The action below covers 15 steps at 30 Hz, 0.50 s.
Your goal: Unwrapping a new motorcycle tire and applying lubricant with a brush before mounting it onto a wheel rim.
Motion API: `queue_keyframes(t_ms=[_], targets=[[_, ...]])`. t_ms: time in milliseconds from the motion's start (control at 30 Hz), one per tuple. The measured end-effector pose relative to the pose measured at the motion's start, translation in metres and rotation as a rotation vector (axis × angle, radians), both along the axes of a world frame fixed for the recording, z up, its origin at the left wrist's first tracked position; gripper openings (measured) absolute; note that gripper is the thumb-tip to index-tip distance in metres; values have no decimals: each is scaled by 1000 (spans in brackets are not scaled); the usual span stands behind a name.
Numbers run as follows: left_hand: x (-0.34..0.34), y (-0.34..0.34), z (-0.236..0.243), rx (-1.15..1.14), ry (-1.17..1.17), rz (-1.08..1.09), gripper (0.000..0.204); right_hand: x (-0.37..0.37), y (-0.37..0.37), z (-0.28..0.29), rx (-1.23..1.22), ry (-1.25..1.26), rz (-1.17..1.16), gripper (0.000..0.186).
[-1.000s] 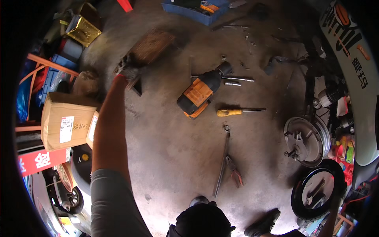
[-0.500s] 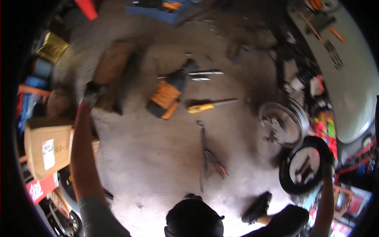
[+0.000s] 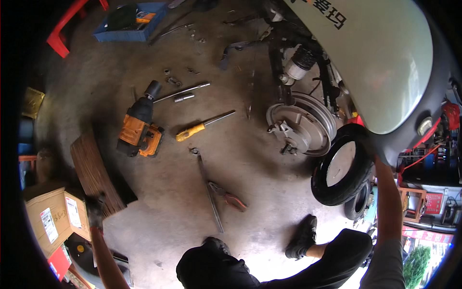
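My left hand (image 3: 96,212), in a dark glove, is closed on the near end of a brown wooden board (image 3: 89,164) at the left. Dark shadow lies along the board's right side. At the right, my right hand (image 3: 373,149) grips the far right side of a black tyre (image 3: 362,168); most of its fingers are hidden behind the rubber. That tyre is tilted up and has no rim in it. Just beyond it stands a bare metal wheel rim (image 3: 313,123) with a brake part at its hub, beside a pale green scooter body (image 3: 380,62).
On the concrete floor lie an orange-and-black impact wrench (image 3: 134,130), a yellow-handled screwdriver (image 3: 191,131), a long metal bar (image 3: 209,197) and pliers (image 3: 233,200). A blue tray (image 3: 127,35) is far left. A cardboard box (image 3: 50,216) stands by my left hand, another tyre (image 3: 351,212) behind the held one.
My view has turned, so floor tools appear further left and more scooter shows. My left hand has brought the board nearer to me. The tyre has moved closer to the rim.
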<state>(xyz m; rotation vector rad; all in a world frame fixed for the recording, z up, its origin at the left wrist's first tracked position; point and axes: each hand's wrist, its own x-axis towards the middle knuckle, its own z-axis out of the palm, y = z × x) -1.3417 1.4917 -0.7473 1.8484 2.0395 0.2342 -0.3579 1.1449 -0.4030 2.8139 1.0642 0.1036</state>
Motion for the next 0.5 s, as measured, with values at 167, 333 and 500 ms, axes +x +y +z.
queue_keyframes(t_ms=[167, 333, 500], targets=[[-43, -5, 1, -312, -155, 35, 71, 7, 20, -10, -12, 6, 31, 57], [47, 84, 43, 335, 497, -442, 51, 14, 37, -38, -60, -29, 89, 56], [141, 97, 55, 503, 425, 42, 39, 26, 36, -86, -150, -147, 207, 55]])
